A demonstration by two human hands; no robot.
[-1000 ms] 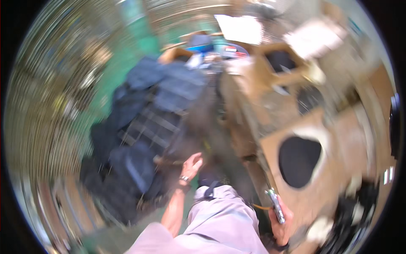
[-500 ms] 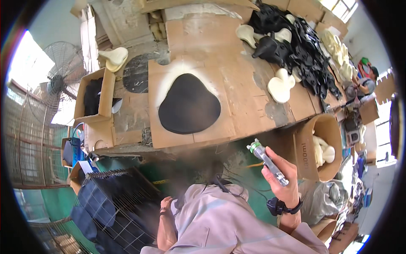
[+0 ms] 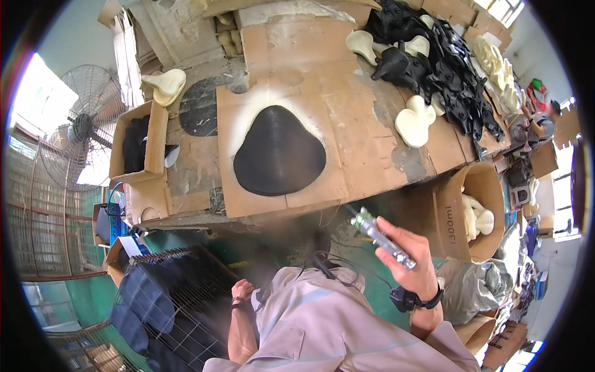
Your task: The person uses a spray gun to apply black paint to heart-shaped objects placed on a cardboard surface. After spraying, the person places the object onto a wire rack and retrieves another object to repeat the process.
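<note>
My right hand (image 3: 406, 251) is wrapped round a metal spray gun (image 3: 383, 239) with a green ring near its nozzle. The gun is just off the near edge of the workbench, pointing up and to the left. Beyond it, a black rounded-triangle saddle cover (image 3: 279, 152) lies flat on a cardboard sheet (image 3: 322, 180). Pale overspray rings the cover's upper edge, and neither hand touches it. Low beside my apron, my left hand (image 3: 242, 290) has its fingers curled in, with nothing visible in them.
A cardboard box (image 3: 162, 146) with black pieces stands left on the bench. Black saddle shells (image 3: 434, 74) heap up at the right, near cream foam pads (image 3: 414, 121). An open carton (image 3: 446, 214) holds more pads. A wire rack (image 3: 180, 297) stands lower left; a fan (image 3: 83, 124) behind.
The spray gun in my right hand has shifted left and tilted further left. The cover now shows a soft sheen down its middle. My left hand has risen slightly.
</note>
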